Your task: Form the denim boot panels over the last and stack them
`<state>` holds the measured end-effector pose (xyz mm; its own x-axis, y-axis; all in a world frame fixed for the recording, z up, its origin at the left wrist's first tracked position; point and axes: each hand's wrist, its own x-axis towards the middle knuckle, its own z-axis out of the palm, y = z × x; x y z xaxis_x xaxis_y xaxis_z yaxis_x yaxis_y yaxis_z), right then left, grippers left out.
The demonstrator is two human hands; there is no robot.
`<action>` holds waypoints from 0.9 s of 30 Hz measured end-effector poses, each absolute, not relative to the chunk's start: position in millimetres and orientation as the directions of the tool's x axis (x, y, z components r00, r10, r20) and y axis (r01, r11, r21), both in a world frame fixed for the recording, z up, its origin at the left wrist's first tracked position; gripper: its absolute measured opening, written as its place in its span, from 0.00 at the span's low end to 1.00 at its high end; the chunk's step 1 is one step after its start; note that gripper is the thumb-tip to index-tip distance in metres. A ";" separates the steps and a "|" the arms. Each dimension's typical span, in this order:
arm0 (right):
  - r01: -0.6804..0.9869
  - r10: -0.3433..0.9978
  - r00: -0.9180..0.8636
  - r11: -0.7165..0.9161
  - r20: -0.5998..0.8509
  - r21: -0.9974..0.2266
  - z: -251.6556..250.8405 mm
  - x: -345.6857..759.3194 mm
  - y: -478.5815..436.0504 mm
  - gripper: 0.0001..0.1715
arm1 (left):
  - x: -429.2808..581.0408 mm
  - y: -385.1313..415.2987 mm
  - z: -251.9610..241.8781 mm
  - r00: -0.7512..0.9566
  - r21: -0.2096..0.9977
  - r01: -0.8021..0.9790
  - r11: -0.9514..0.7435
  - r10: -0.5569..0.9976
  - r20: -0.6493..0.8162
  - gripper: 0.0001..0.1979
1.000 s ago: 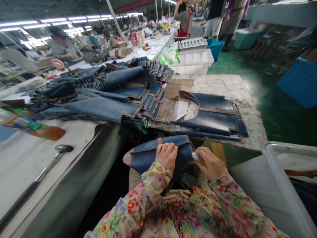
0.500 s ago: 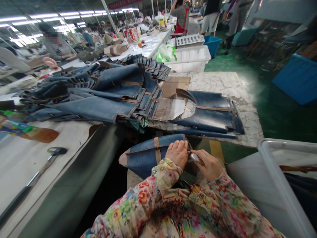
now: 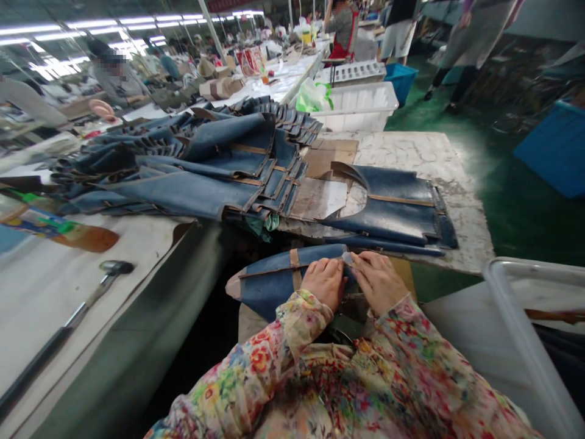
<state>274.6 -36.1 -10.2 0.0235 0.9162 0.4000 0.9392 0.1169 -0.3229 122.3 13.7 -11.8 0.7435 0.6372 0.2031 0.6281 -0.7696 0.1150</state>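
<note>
A blue leather piece (image 3: pixel 269 281) with a tan cross strap and a pale pointed end lies stretched in front of my body, apparently over a support that is mostly hidden. My left hand (image 3: pixel 323 283) presses on its right part with curled fingers, gripping the leather near the edge. Close beside it, my right hand (image 3: pixel 380 281) has its fingers pinched at the upper right corner of the piece. A small whitish object (image 3: pixel 348 258) shows at those fingertips; its kind is unclear.
Stacked blue leather pieces (image 3: pixel 196 195) cover the table ahead, with more (image 3: pixel 402 210) on a worn board. A hammer (image 3: pixel 114 268) and a bottle of amber liquid (image 3: pixel 94 238) are on the left table. A white bin (image 3: pixel 503 292) stands at right. Other people work farther back.
My right hand has moved up and slightly left, to the piece's upper corner, with the whitish object. My left hand stays on the leather. The view has shifted slightly.
</note>
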 end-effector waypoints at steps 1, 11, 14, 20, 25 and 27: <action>0.939 0.913 0.018 0.124 0.407 -0.321 -9.0 273.7 -35.8 0.20 | 119.7 13.4 -11.7 0.730 0.110 0.642 -0.759 0.649 0.212 0.17; 0.941 0.921 -0.020 0.149 0.389 -0.305 -24.9 255.5 -31.5 0.18 | 96.9 15.4 -8.1 0.668 0.052 0.707 -0.706 0.690 0.279 0.15; 0.925 0.935 -0.074 0.194 0.346 -0.325 -21.5 244.7 -29.6 0.19 | 90.5 16.0 -5.4 0.643 0.046 0.730 -0.682 0.708 0.293 0.14; 0.915 0.941 -0.111 0.223 0.320 -0.338 -15.2 220.9 -25.2 0.19 | 73.9 16.4 -3.2 0.599 0.036 0.768 -0.639 0.738 0.310 0.12; 0.910 0.935 -0.181 0.276 0.304 -0.309 -13.8 201.3 -19.0 0.19 | 54.1 13.8 -0.9 0.562 0.014 0.795 -0.607 0.745 0.359 0.12; 0.903 0.935 -0.192 0.287 0.298 -0.319 -12.5 196.7 -15.6 0.19 | 46.4 11.4 0.5 0.555 0.008 0.799 -0.601 0.742 0.376 0.13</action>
<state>196.7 -15.6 -12.5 -0.1919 0.9349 0.2985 0.9031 0.2872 -0.3191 46.4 11.4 0.5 0.5546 0.7424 0.3759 0.7991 -0.6011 0.0082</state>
